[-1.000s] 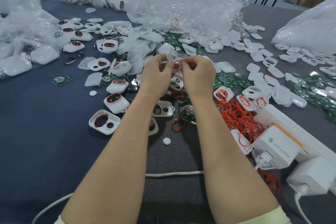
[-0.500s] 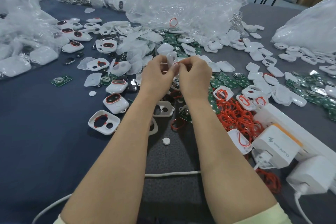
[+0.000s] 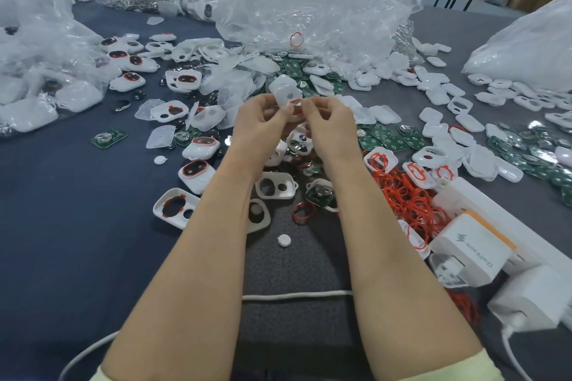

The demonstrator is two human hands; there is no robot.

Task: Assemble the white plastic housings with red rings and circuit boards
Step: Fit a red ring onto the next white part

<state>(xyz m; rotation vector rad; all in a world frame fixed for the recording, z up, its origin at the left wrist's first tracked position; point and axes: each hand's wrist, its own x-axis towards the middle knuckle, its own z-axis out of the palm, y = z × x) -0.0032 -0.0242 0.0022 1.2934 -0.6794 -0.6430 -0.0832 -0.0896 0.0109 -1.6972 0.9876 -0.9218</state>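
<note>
- Since half a second ago: white housing [image 3: 284, 90] tipped up, more of its face clear of the fingertips; both hands hardly shifted, above the middle of the worktop [image 3: 62, 226].
- Worktop: clear plastic bag [image 3: 309, 3] at far edge, centre; loose red rings [image 3: 405, 198] heaped toward right edge, green circuit boards [image 3: 387, 141] just beyond them.
- Left hand [image 3: 258, 124]: fingers curled round the housing's lower part, gripping it. Right hand [image 3: 332, 125]: thumb and forefinger pinch the red ring [image 3: 296, 102] against the housing.
- Housing: off the worktop, held tilted between both hands.
- Ring: only a short red arc shows; how far it is seated, cannot tell.
- Judgement: step is seating the ring round the housing's opening. Keep left grip steady; press the ring in bit by bit around the rim, no stretching. Soft ring likely springs out if one side is forced.
</note>
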